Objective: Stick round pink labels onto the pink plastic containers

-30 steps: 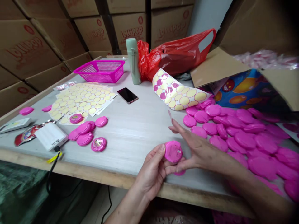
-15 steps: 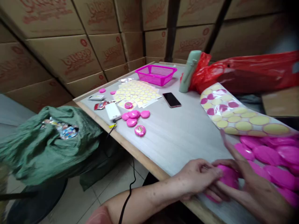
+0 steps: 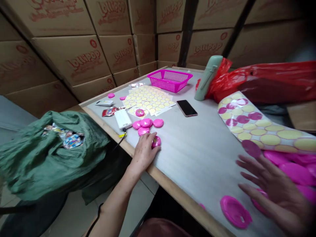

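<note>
My left hand (image 3: 144, 152) rests its fingertips on a round pink plastic disc with a printed label (image 3: 156, 142), beside a small group of pink discs (image 3: 145, 122) on the grey table (image 3: 197, 158). My right hand (image 3: 273, 187) is spread open at the right, with nothing gripped. A thin round pink sticker (image 3: 251, 148) is just beyond its fingertips, though any contact is unclear. Near my right hand lie a pink disc (image 3: 235, 211) and a heap of pink discs (image 3: 297, 172), partly hidden by the hand and the frame edge.
Cream-dotted sticker sheets (image 3: 149, 100), a pink basket (image 3: 170, 80), a phone (image 3: 187, 108), a white power bank (image 3: 122, 118), a bottle (image 3: 207, 77) and a sticker strip (image 3: 256, 123) lie on the table. A green sack (image 3: 49, 154) stands left of its front edge. Printed cartons (image 3: 79, 62) are stacked behind.
The view has swung left. My hands have separated, with my left hand now at the small group holding down a labelled disc. My right hand has opened, and a pink disc lies near the table's front edge.
</note>
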Demonstrator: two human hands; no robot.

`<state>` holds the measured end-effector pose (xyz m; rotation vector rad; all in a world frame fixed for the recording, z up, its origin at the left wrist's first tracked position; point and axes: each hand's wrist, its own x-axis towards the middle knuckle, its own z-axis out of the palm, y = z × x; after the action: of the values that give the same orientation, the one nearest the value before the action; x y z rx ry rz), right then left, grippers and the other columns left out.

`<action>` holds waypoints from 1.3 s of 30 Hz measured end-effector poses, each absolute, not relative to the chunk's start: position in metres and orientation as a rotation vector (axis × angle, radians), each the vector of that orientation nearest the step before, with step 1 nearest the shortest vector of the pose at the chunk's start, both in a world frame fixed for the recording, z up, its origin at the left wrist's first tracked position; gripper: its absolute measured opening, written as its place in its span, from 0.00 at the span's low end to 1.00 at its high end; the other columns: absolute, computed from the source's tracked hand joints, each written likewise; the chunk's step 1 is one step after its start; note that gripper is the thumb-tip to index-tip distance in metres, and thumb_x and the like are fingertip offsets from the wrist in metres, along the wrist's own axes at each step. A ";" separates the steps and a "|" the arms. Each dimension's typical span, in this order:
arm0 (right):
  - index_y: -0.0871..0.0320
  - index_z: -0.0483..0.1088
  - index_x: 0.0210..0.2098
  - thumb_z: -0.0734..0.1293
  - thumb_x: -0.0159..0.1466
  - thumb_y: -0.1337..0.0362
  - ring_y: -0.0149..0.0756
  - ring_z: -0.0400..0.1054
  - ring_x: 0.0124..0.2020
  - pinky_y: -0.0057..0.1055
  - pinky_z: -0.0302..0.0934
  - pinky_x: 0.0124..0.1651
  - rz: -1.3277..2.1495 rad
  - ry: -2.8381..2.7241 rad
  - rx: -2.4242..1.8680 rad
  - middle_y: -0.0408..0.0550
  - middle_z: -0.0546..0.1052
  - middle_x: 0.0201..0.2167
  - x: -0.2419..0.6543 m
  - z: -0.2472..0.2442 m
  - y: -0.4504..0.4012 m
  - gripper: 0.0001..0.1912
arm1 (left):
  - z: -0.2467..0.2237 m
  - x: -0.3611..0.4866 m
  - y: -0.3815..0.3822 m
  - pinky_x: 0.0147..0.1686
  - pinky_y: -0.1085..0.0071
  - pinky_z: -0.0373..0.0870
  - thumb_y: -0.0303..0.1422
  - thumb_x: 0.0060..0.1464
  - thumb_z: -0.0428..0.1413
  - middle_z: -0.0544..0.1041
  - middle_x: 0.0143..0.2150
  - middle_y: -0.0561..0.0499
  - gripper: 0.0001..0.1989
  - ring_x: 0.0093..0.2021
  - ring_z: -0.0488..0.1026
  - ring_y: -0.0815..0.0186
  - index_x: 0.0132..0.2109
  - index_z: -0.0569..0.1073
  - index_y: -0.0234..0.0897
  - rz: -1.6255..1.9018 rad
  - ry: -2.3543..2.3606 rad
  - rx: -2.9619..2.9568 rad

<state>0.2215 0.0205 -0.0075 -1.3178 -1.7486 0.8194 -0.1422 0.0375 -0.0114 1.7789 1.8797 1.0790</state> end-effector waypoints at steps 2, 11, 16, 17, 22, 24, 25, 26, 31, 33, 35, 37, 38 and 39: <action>0.31 0.44 0.72 0.71 0.63 0.52 0.57 0.72 0.58 0.56 0.72 0.54 0.978 -1.671 -1.295 0.52 0.71 0.63 0.207 0.000 0.016 0.45 | -0.010 -0.115 0.031 0.60 0.54 0.67 0.29 0.53 0.65 0.74 0.59 0.42 0.36 0.59 0.71 0.53 0.67 0.64 0.42 1.104 1.661 1.841; 0.44 0.50 0.70 0.79 0.56 0.61 0.34 0.77 0.39 0.29 0.73 0.41 1.511 -1.121 -1.184 0.43 0.79 0.41 0.197 0.024 0.012 0.50 | -0.001 0.009 -0.004 0.59 0.56 0.68 0.35 0.53 0.67 0.69 0.64 0.46 0.42 0.61 0.67 0.55 0.70 0.56 0.53 1.272 0.967 1.818; 0.42 0.46 0.71 0.78 0.58 0.63 0.33 0.77 0.38 0.28 0.72 0.39 1.556 -1.120 -1.171 0.43 0.80 0.41 0.216 0.031 0.014 0.52 | 0.007 0.012 0.006 0.44 0.68 0.74 0.37 0.52 0.67 0.73 0.55 0.46 0.27 0.47 0.74 0.64 0.58 0.70 0.44 1.029 0.884 1.134; 0.42 0.46 0.71 0.78 0.58 0.62 0.34 0.77 0.38 0.29 0.72 0.39 1.560 -1.145 -1.184 0.43 0.80 0.42 0.219 0.031 0.014 0.52 | 0.008 0.011 0.007 0.41 0.70 0.74 0.36 0.52 0.67 0.74 0.53 0.46 0.27 0.45 0.75 0.66 0.58 0.70 0.43 0.980 0.828 1.050; 0.44 0.47 0.72 0.77 0.60 0.59 0.37 0.77 0.41 0.31 0.70 0.40 1.575 -1.342 -1.276 0.45 0.81 0.42 0.227 0.036 0.016 0.50 | 0.013 0.021 0.001 0.41 0.70 0.77 0.32 0.53 0.67 0.77 0.46 0.47 0.26 0.42 0.77 0.67 0.57 0.69 0.39 0.794 0.645 0.805; 0.43 0.47 0.72 0.76 0.61 0.59 0.36 0.77 0.41 0.31 0.70 0.40 1.597 -1.324 -1.255 0.45 0.81 0.42 0.229 0.035 0.017 0.49 | 0.012 0.031 -0.004 0.40 0.70 0.78 0.32 0.54 0.66 0.77 0.47 0.47 0.25 0.40 0.78 0.67 0.56 0.67 0.39 0.845 0.680 0.707; 0.43 0.47 0.72 0.76 0.61 0.59 0.36 0.77 0.42 0.31 0.71 0.41 1.599 -1.295 -1.230 0.45 0.81 0.44 0.230 0.034 0.017 0.48 | 0.011 0.037 -0.007 0.39 0.71 0.78 0.32 0.54 0.66 0.77 0.47 0.47 0.24 0.39 0.78 0.68 0.55 0.66 0.39 0.899 0.714 0.661; 0.42 0.47 0.72 0.76 0.61 0.59 0.36 0.77 0.43 0.31 0.71 0.43 1.597 -1.265 -1.204 0.45 0.81 0.45 0.230 0.033 0.018 0.48 | 0.010 0.043 -0.009 0.39 0.72 0.78 0.32 0.54 0.66 0.78 0.46 0.48 0.24 0.39 0.79 0.68 0.54 0.65 0.38 0.957 0.747 0.623; 0.43 0.47 0.73 0.77 0.59 0.62 0.39 0.77 0.47 0.35 0.73 0.46 1.560 -1.205 -1.171 0.49 0.80 0.49 0.228 0.029 0.018 0.50 | 0.003 0.060 -0.011 0.39 0.72 0.78 0.33 0.54 0.66 0.78 0.46 0.49 0.24 0.38 0.80 0.68 0.50 0.59 0.40 1.110 0.821 0.552; 0.44 0.46 0.73 0.77 0.58 0.62 0.39 0.77 0.45 0.34 0.73 0.42 1.543 -1.178 -1.206 0.49 0.81 0.47 0.227 0.031 0.018 0.52 | 0.001 0.056 -0.009 0.40 0.68 0.78 0.33 0.53 0.66 0.77 0.49 0.48 0.25 0.42 0.80 0.64 0.49 0.59 0.42 1.107 0.860 0.649; 0.45 0.45 0.73 0.78 0.57 0.61 0.38 0.77 0.40 0.29 0.72 0.35 1.530 -1.168 -1.257 0.49 0.82 0.44 0.226 0.036 0.018 0.54 | 0.001 0.047 -0.007 0.44 0.64 0.79 0.32 0.53 0.67 0.73 0.57 0.45 0.26 0.51 0.77 0.59 0.53 0.61 0.44 1.136 0.966 0.914; 0.46 0.46 0.73 0.78 0.57 0.61 0.37 0.77 0.37 0.26 0.69 0.29 1.541 -1.181 -1.288 0.49 0.82 0.43 0.225 0.039 0.017 0.54 | 0.001 0.037 -0.004 0.52 0.57 0.76 0.30 0.53 0.66 0.69 0.63 0.44 0.28 0.60 0.71 0.54 0.58 0.66 0.47 1.153 1.057 1.335; 0.46 0.46 0.73 0.78 0.57 0.61 0.36 0.77 0.37 0.25 0.68 0.28 1.556 -1.189 -1.290 0.49 0.82 0.43 0.225 0.040 0.017 0.53 | 0.002 0.033 -0.004 0.57 0.54 0.73 0.29 0.53 0.65 0.69 0.63 0.45 0.28 0.62 0.69 0.54 0.59 0.68 0.48 1.145 1.064 1.534; 0.46 0.47 0.73 0.78 0.58 0.61 0.36 0.77 0.36 0.25 0.68 0.28 1.574 -1.198 -1.286 0.49 0.82 0.43 0.225 0.040 0.017 0.52 | 0.002 0.030 -0.003 0.60 0.52 0.69 0.29 0.54 0.64 0.70 0.62 0.45 0.26 0.62 0.69 0.53 0.59 0.71 0.48 1.129 1.045 1.681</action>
<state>0.2254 0.0170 0.0402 -1.2855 -1.1976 1.5743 0.0296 -0.0028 0.0023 1.6814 1.0448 1.1292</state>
